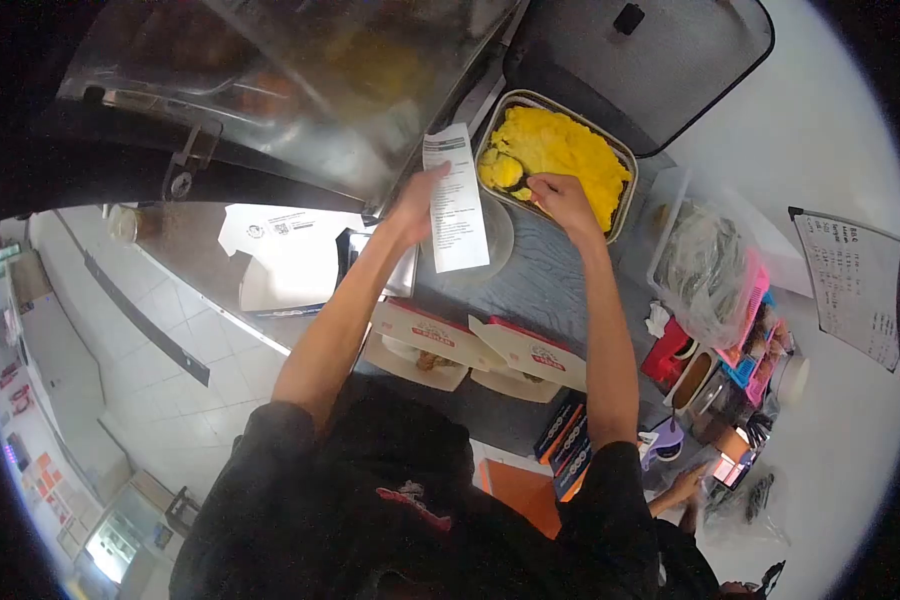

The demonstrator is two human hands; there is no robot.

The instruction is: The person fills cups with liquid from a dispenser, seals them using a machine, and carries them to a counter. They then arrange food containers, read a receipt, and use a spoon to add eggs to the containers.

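My left hand (pixel 417 204) pinches a long printed receipt (pixel 458 215) by its left edge. Behind the receipt, a round translucent lid or bowl (pixel 500 240) lies partly hidden on the dark counter. My right hand (pixel 568 204) is closed around the handle of a black serving spoon (pixel 511 173), most of the handle hidden by the fingers. The spoon's bowl carries yellow food and dips into the left part of a rectangular metal pan (pixel 625 205). Crumbly yellow food (pixel 560 145), like scrambled egg or rice, fills the pan. Its dark hinged cover (pixel 660 60) stands raised behind.
Two takeaway boxes (pixel 435 338) with food stand open near my body. A white carton (pixel 290 262) is at left. A glass-fronted cabinet (pixel 270 90) overhangs upper left. Right are a plastic-bagged tub (pixel 705 265), a pink basket (pixel 755 310) and another person's hand (pixel 685 485) by a phone (pixel 733 455).
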